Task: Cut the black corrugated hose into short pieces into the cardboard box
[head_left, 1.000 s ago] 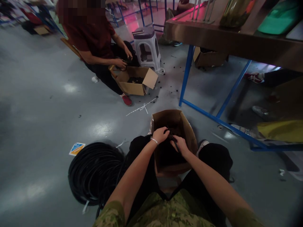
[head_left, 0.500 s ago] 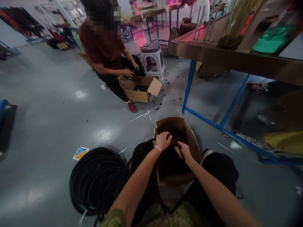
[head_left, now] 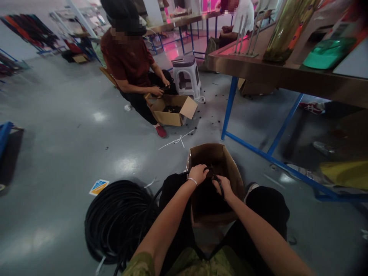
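Over an open cardboard box between my knees, both hands are at work. My left hand is closed around a black rubber tube, whose end pokes out past the fingers. My right hand grips dark-handled scissors, with the blades pointing toward the tube end; whether they touch it is hard to tell. From the left hand the tube runs back toward a large coil of black tubing on the floor by my left leg. The inside of the box is too dark to make out.
A co-worker in a dark red shirt sits ahead, with hands over another cardboard box. Beside them stands a grey stool. A metal-edged table on blue legs is at right. White string and small black bits lie on the floor.
The scissors' handles look wider apart, and their blades now lie nearer the tube end. My left hand has dipped slightly. The view has shifted a little.
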The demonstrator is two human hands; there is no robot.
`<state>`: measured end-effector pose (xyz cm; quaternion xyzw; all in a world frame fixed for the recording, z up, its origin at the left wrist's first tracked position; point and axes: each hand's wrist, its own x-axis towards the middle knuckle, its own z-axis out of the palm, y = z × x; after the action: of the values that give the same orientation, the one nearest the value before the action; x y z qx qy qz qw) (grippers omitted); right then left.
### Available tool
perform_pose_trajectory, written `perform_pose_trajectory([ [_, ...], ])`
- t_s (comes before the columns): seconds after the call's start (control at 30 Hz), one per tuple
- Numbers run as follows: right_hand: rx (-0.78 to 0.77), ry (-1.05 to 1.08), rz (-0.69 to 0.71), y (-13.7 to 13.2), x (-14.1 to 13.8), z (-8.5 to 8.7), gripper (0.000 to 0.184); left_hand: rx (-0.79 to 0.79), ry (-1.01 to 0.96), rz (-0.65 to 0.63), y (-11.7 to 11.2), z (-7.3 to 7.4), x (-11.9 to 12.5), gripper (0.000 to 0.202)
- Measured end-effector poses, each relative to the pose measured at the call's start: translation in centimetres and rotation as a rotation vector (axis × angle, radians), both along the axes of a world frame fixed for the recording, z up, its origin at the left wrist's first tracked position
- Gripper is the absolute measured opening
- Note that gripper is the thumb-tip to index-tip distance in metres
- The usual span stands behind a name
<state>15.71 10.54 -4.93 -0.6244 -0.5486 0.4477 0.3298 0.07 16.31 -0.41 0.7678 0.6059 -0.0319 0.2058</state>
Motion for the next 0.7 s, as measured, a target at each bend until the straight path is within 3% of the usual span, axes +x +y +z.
perform_pose_trajectory([
  [0.17, -0.264, 0.162, -0.062, 0.2, -0.6, -0.2, 0.010, -0.007, 0.085, -0.058, -0.9, 0.4, 0.5, 0.023],
  [0.3, -0.402, 0.283, -0.093, 0.1, -0.5, 0.3, 0.007, 0.090, 0.076, 0.080, 0.1, 1.9, -1.0, 0.022],
  [0.37, -0.409, 0.334, -0.102, 0.0, -0.1, 0.8, 0.006, 0.161, 0.089, 0.192, 1.7, 4.2, -4.7, 0.030],
  [0.43, -0.393, 0.389, -0.129, -0.1, 0.4, 1.5, 0.009, 0.262, 0.116, 0.344, 3.4, 7.6, -10.8, 0.032],
  [0.53, -0.395, 0.469, -0.186, -0.2, 1.2, 2.5, 0.016, 0.680, 0.060, 0.876, 4.3, 13.8, -21.8, 0.025],
  [0.6, -0.416, 0.526, -0.206, -0.3, 1.6, 3.0, 0.020, 0.906, -0.028, 1.114, 3.3, 16.7, -27.0, 0.026],
  [0.67, -0.434, 0.576, -0.212, -0.4, 1.8, 3.2, 0.022, 0.948, -0.048, 1.085, 1.4, 17.3, -28.4, 0.026],
  [0.7, -0.444, 0.591, -0.214, -0.5, 1.8, 3.1, 0.023, 0.872, -0.040, 1.031, 0.3, 16.5, -27.6, 0.024],
])
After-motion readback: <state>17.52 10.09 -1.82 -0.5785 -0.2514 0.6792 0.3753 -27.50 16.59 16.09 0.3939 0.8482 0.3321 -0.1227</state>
